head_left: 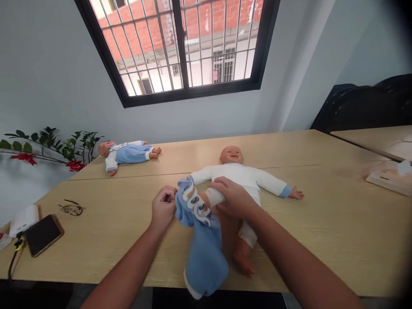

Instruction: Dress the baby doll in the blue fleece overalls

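Observation:
A baby doll [231,155] in a white long-sleeved top with blue cuffs lies on its back on the table, feet toward me. Blue doll trousers [206,253] with a cartoon face at the top hang around its raised leg, one trouser leg drooping over the table's front edge. My left hand [165,205] is closed on the bunched blue fabric, with the gripped edge partly hidden. My right hand [233,197] is wrapped round the doll's raised white-clad leg [214,196]. The doll's other leg [243,253] rests on the table, its foot bare.
A second doll [133,153] in blue and white lies at the back left, near a plant [69,148]. Glasses [71,209], a phone [44,235] and a white box [25,219] with a cable are on the left. A tissue pack [389,178] lies at right.

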